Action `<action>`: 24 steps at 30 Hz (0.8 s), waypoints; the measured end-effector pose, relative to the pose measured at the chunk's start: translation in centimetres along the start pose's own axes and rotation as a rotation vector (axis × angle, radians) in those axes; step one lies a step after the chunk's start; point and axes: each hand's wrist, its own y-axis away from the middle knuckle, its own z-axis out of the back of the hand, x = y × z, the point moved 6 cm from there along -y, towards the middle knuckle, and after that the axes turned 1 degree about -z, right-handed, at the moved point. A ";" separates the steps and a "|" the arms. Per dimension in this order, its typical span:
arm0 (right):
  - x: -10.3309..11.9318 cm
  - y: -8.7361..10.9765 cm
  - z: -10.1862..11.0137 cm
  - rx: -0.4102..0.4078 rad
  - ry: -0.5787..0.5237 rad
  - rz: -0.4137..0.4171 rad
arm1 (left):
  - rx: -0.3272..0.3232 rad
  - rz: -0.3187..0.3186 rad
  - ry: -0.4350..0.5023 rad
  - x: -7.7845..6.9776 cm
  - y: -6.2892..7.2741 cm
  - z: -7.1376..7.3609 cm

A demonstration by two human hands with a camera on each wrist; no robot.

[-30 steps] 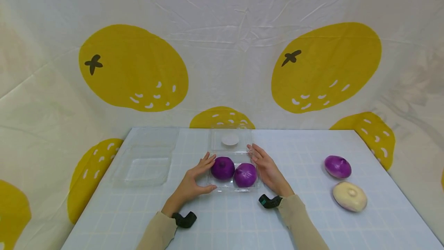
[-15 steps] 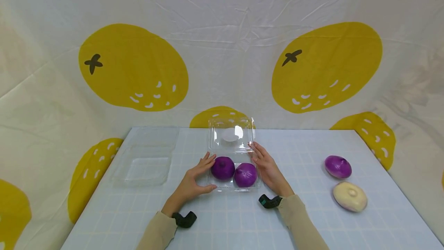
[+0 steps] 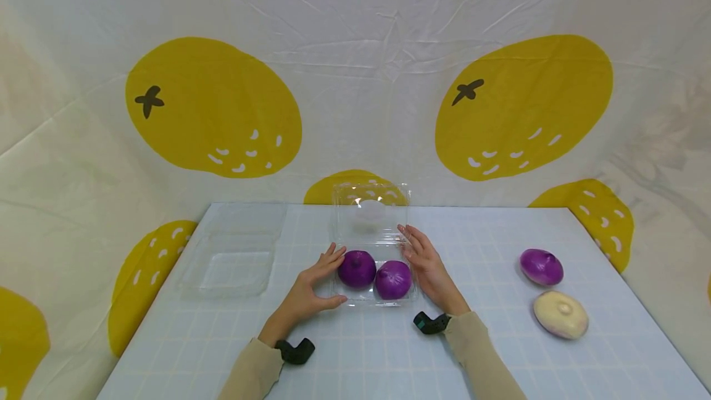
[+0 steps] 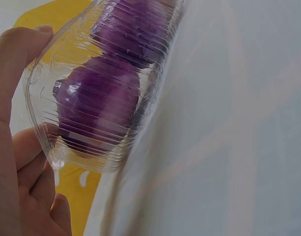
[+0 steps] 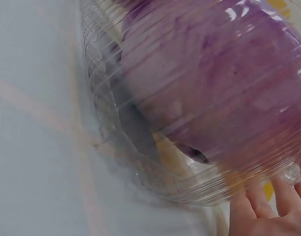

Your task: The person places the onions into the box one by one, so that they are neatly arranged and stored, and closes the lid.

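A clear hinged plastic box (image 3: 373,299) stands mid-table, its lid (image 3: 355,222) tilted up at the back. Inside lie two purple onions (image 3: 357,269) side by side; the right onion (image 3: 394,280) sits slightly nearer. My left hand (image 3: 308,286) holds the box's left side, thumb at the near rim and fingers at the far corner. In the left wrist view the thumb (image 4: 17,46) meets the rim. My right hand (image 3: 430,267) is by the right side, fingers extended and touching the lid near the hinge. In the right wrist view its fingers (image 5: 268,201) show behind the ribbed wall.
To the left stands another clear plastic box (image 3: 230,270), its lid laid back. On the right lie a purple onion (image 3: 541,266) and a pale one (image 3: 561,315). A white cloth (image 3: 366,110) with yellow fruit prints hangs behind the table.
The lid has risen from lying back on the table to a steeper tilt. My right fingers have shifted slightly upward with it. My left hand and the onions have stayed in place.
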 end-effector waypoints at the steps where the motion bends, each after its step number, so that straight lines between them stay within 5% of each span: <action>1: 0.0 0.0 0.0 -0.002 -0.004 0.006 | 0.001 0.004 0.003 0.0 0.0 0.0; 17: 1.1 0.0 -0.1 -0.003 0.023 0.099 | -0.005 -0.013 0.001 -0.2 0.0 0.2; 24: 1.9 0.1 -0.4 -0.006 0.115 0.132 | -0.004 -0.021 0.002 -0.2 0.0 0.0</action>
